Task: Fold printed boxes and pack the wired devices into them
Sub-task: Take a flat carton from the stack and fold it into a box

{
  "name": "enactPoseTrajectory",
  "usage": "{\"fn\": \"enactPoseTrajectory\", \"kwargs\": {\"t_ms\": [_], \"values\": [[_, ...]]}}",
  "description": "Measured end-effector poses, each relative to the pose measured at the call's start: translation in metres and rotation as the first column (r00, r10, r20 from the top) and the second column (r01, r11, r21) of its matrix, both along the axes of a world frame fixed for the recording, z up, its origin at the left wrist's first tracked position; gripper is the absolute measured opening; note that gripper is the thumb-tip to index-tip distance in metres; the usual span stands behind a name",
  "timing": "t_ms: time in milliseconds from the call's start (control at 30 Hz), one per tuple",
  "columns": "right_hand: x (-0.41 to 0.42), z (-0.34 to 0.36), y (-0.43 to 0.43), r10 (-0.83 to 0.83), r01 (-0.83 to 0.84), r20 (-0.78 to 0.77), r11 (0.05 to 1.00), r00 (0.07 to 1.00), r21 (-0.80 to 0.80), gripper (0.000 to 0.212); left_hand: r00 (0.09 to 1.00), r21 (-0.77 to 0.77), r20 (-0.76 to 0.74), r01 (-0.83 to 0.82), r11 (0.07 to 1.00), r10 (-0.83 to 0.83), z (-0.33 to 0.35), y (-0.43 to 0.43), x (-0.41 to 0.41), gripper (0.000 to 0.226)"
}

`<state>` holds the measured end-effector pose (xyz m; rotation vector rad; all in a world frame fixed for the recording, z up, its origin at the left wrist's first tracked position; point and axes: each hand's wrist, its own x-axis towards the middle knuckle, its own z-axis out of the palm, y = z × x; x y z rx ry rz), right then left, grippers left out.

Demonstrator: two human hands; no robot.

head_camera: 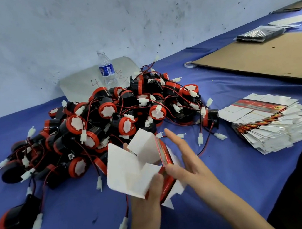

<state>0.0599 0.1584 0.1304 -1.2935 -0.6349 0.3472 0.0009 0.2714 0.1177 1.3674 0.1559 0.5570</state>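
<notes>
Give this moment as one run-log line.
step: folding | left hand: grips box | right hand: open, beside box | devices: piled, unpacked | flat boxes: stacked

Tabletop [234, 190]: blue cloth cover.
Water bottle [106, 68]: clear plastic, blue label, upright at 12 o'clock.
Grey panel [78, 85]: handwritten marks, leaning on the wall just behind the bottle.
Wall [131, 10]: whitish, dark scuffs.
Cardboard sheet [266, 59]: brown, flat, 2 o'clock.
Tape roll [189, 64]: at the sheet's left corner.
Bag of black items [260, 34]: clear wrap, on the sheet's far edge.
</notes>
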Motion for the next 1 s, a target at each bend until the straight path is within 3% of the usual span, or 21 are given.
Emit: {"fn": "enactPoseTrajectory", "kwargs": {"t_ms": [100, 233, 367, 533, 633, 867, 1000], "values": [[0.015, -0.010, -0.008, -0.076, 0.076, 0.021, 0.997, 0.997, 0.001, 0.070, 0.994, -0.201, -0.057, 0.081, 0.976, -0.094, 0.000, 0.004, 0.001, 0.073], [0.024, -0.020, -0.016, -0.028, 0.032, -0.060, 0.997, 0.998, 0.067, 0.042, 0.974, -0.465, -0.071, 0.159, 0.871, -0.216, 0.010, 0.003, 0.006, 0.071], [0.023, -0.024, -0.021, 0.001, 0.002, -0.034, 0.997, 0.999, 0.076, 0.059, 0.905, -0.584, -0.081, 0.297, 0.756, -0.418, 0.007, 0.016, 0.005, 0.073], [0.018, -0.024, -0.023, 0.058, -0.058, -0.005, 0.998, 0.998, 0.037, 0.060, 0.816, -0.529, -0.137, 0.419, 0.738, -0.562, 0.001, 0.021, 0.010, 0.087], [0.014, -0.020, -0.022, 0.047, -0.042, 0.075, 0.997, 0.996, -0.068, 0.058, 0.780, -0.578, -0.090, 0.465, 0.670, -0.619, -0.001, 0.023, 0.012, 0.082], [0.005, -0.021, -0.018, 0.091, -0.073, 0.152, 0.990, 0.984, -0.117, 0.108, 0.755, -0.590, -0.095, 0.483, 0.647, -0.649, -0.001, 0.023, 0.008, 0.063], [0.006, -0.024, -0.019, 0.089, -0.070, 0.196, 0.992, 0.977, -0.102, 0.115, 0.757, -0.593, -0.067, 0.493, 0.636, -0.650, 0.000, 0.021, 0.006, 0.049]]}}
